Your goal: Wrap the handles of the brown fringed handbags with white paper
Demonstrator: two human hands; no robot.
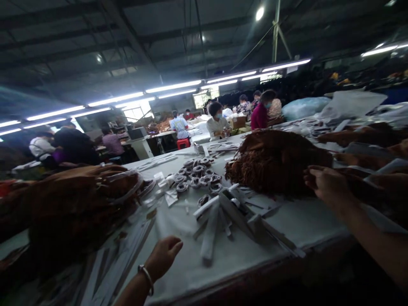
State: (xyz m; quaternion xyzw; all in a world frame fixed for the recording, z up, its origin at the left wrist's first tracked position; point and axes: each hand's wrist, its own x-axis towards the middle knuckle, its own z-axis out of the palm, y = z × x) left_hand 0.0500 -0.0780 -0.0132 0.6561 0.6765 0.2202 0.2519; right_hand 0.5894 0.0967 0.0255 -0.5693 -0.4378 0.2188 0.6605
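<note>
My left hand (163,256), a bangle on its wrist, rests low on the white table (296,223) with its fingers curled in; nothing shows in it. My right hand (325,183) reaches to the right side of a brown pile of cut pieces (274,161), its fingers bent against the pile's edge. Between the hands lie white strips (223,216) and a cluster of small rolled rings (199,174).
A second brown heap (79,204) with a clear plastic wrap fills the left. More brown pieces and white sheets (360,140) lie at the right. Several people sit at tables far behind under strip lights. The table's front edge runs near me.
</note>
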